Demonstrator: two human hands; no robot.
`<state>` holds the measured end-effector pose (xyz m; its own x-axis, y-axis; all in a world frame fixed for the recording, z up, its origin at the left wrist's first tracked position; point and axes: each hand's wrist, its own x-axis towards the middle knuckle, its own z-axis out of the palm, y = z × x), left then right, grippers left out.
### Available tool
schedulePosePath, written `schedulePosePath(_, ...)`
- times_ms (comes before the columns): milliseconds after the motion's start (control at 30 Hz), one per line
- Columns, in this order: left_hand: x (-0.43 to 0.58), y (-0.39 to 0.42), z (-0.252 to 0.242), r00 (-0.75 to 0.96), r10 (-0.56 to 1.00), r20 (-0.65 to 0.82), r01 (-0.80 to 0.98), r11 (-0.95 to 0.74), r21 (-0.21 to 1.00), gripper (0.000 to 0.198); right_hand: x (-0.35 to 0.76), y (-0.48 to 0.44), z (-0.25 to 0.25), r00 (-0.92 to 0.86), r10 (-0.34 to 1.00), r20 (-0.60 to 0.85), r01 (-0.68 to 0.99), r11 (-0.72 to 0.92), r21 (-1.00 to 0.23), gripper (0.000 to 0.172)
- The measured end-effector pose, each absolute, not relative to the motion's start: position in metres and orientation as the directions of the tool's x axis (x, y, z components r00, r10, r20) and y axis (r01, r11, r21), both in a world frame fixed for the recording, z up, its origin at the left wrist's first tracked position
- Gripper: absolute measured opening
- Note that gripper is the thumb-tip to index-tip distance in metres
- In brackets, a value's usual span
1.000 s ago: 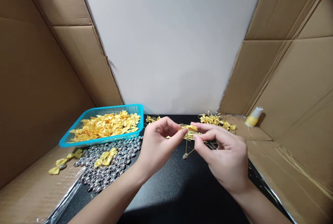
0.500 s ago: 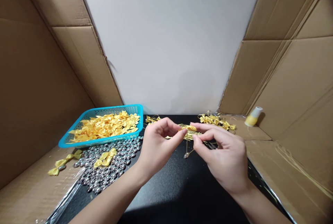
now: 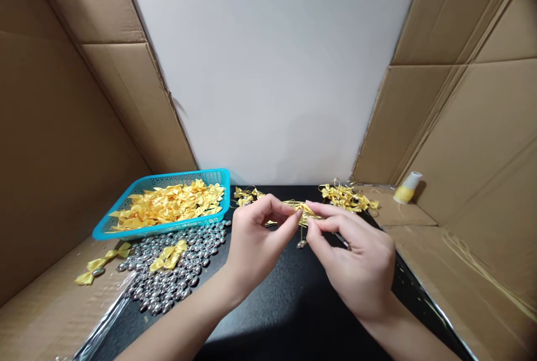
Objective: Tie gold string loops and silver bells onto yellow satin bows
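- The left hand [image 3: 255, 238] and the right hand [image 3: 356, 263] meet over the middle of the black bench [image 3: 285, 305], each pinching the yellow bow [image 3: 305, 209] from its own side between thumb and forefinger
- The bow is held off the bench at the fingertips, probably because so small a piece needs fine control; how the tips split ribbon and thread is too small to tell
- A gold thread [image 3: 300, 232] hangs from the pinch with a silver bead [image 3: 301, 244] at its end, free above the bench
- Both wrists angle inward, the forearms coming up from the bottom edge; the other fingers curl loosely, the right hand's lying over the bench behind the pinch
- Stock lies on the left within reach: a blue basket [image 3: 159, 230] of plain bows [image 3: 168, 204] and, just in front, a heap of loose beads [image 3: 184, 271]
- Threaded bows [image 3: 348, 196] sit in a pile at the far right, apart from the stock, near a spool [image 3: 406, 188] on the cardboard
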<state>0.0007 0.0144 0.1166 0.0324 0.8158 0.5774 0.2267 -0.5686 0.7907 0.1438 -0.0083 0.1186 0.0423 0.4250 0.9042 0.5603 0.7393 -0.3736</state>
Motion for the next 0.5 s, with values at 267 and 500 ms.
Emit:
schedulePosePath(267,0.0048,0.0109,0.1157,0.049,0.646,0.762,0.406,-0.71,0.576,0.008,0.1417,-0.01,0.1147,0.006,0.367,0.93,0.635,0.718,-0.287,0.018)
schedulePosePath(500,0.008,0.0095,0.113,0.058,0.533,0.844,0.506,-0.745,0.435,0.012,0.1399,-0.0073,0.1108,-0.04,0.259,0.965,0.717,0.68,-0.153,0.015)
